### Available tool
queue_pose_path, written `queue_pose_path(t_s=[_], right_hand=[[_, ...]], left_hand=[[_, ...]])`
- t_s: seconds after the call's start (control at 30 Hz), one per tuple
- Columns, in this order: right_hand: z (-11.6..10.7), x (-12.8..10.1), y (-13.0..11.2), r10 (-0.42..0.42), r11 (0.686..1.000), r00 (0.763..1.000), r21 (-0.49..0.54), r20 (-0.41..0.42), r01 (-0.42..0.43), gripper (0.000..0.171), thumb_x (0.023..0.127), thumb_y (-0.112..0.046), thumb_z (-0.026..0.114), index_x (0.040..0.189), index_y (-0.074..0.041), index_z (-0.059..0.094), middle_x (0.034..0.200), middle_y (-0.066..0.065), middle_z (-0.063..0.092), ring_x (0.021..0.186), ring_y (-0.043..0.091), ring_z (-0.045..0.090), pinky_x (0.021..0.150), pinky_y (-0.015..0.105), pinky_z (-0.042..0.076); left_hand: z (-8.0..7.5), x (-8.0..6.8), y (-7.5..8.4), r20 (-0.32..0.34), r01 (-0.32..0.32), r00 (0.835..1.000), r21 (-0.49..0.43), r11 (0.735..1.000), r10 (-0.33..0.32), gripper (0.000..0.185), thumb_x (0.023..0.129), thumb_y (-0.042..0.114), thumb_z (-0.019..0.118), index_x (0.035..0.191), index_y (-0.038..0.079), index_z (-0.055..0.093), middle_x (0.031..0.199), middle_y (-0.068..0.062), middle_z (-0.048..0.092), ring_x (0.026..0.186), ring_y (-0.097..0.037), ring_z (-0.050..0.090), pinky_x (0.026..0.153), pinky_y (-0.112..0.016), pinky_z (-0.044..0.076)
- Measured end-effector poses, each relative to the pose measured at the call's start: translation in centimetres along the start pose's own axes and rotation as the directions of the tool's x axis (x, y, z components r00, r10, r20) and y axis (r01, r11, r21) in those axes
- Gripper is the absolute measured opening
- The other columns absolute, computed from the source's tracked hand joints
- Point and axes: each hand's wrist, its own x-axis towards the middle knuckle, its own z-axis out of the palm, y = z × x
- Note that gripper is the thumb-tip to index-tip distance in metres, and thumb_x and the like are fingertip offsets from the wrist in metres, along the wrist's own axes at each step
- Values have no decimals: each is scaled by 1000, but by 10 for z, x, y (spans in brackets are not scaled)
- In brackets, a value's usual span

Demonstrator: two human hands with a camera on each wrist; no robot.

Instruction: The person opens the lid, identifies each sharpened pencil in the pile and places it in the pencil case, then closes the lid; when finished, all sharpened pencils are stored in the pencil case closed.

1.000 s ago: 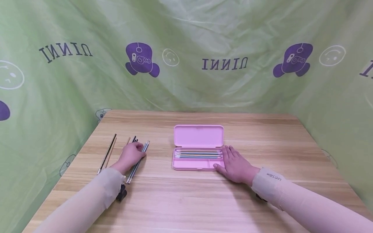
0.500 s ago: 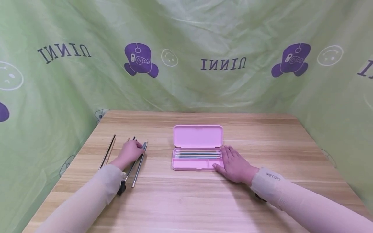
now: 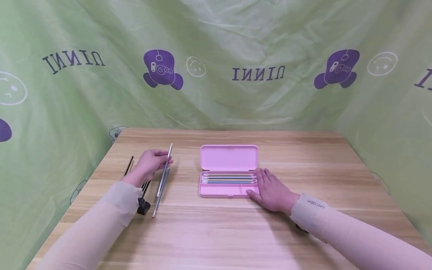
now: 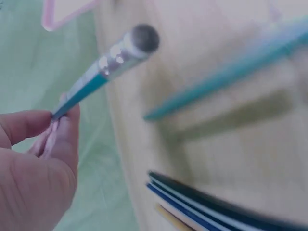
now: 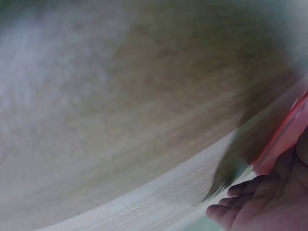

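Several pencils [image 3: 229, 179] already lie in the open pink case [image 3: 229, 170] steadied by the flat right hand [image 3: 271, 191], while the left hand [image 3: 148, 165] pinches one pencil [image 3: 165, 170] above the table [image 3: 216, 225], with others [image 3: 138, 180] left beside it.

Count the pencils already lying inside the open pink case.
4, as far as the head view resolves: thin pencils lying side by side lengthwise in the long upper compartment of the pink case. They sit tightly packed, so another may be hidden among them.
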Motion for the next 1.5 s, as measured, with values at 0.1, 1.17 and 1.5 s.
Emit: queue_pose_path(t_s=[0.1,1.17,1.5], right_hand=[[0,0,1,2,1000,1000,-3,9,-2,86,109,-51,40,154,19,18,160,40,21,149,54,18,121,62,20],[-3,0,-3,34,999,999,7,36,-35,87,109,-52,40,155,19,17,161,39,19,150,53,16,122,61,19],[-2,0,-2,36,999,999,10,36,-37,87,109,-51,42,154,19,17,160,40,20,150,53,17,121,62,20]], left_hand=[[12,7,9,37,-5,999,-78,997,8,45,107,-2,49,147,-19,39,141,-38,49,94,-9,69,96,-29,56],[170,47,43,542,-469,806,335,817,240,28,98,-7,59,124,-9,68,108,-18,75,95,-21,72,83,-26,58],[179,46,29,643,-621,728,470,627,239,21,96,-2,66,114,1,77,108,-7,77,101,-14,68,95,-24,52]])
